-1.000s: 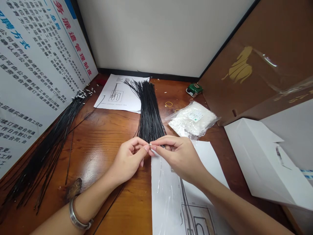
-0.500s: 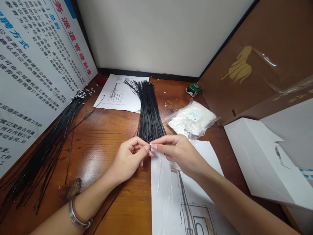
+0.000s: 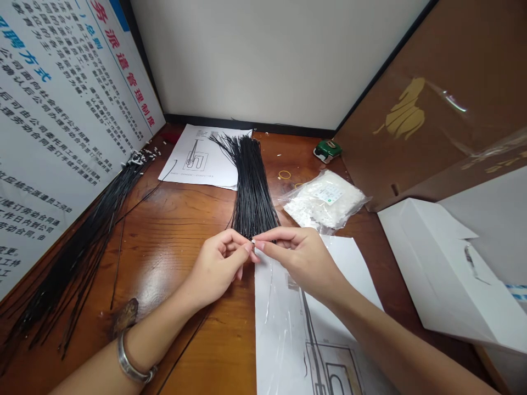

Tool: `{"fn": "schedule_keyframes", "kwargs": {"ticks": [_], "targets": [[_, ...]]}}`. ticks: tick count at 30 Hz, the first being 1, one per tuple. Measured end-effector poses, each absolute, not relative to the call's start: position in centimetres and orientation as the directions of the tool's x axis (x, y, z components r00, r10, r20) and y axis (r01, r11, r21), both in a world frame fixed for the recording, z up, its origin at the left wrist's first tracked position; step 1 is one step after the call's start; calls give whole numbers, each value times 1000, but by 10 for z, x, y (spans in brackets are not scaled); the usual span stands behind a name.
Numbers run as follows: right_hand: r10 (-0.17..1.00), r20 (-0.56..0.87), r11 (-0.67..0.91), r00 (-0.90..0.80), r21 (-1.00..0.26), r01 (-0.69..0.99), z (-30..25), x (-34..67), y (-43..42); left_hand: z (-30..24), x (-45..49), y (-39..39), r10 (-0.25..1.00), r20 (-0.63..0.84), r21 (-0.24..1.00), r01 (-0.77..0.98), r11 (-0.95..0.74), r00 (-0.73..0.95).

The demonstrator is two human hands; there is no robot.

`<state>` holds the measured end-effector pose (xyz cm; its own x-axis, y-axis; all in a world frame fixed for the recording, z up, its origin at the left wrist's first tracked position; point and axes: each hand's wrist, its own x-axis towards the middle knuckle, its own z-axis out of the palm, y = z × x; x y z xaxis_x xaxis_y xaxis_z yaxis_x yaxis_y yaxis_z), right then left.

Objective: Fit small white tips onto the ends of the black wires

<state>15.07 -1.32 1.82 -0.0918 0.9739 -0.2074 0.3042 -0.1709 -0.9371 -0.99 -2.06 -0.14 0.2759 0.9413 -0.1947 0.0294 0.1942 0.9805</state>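
The right hand (image 3: 309, 262) has been shifted slightly; a white piece (image 3: 253, 241) is fingertip-pinched by it and the left hand (image 3: 217, 269).

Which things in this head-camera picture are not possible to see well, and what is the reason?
All in the head view:
Small white piece: too small, partly covered by the right hand.
What the left hand pinches: hidden by its own grip.
Label on the bag: print too small to read.
Lower paper: cut off by the bottom edge.
White box: cut off by the right edge.
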Motion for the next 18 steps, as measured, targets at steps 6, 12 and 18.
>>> {"fn": "schedule_keyframes", "kwargs": {"ticks": [6, 12, 18], "targets": [[984, -155, -112, -89, -924, 365, 17, 149, -14, -2, -9, -21, 944, -195, 980, 20, 197, 267], [984, -114, -64, -136, -942, 330, 18, 151, -14, -2, -9, -22, 947, -176, 984, 17, 178, 267], [954, -277, -257, -113, -952, 166, 22, 151, -10, -3, -8, -21, 951, -187, 982, 9, 190, 247]]}}
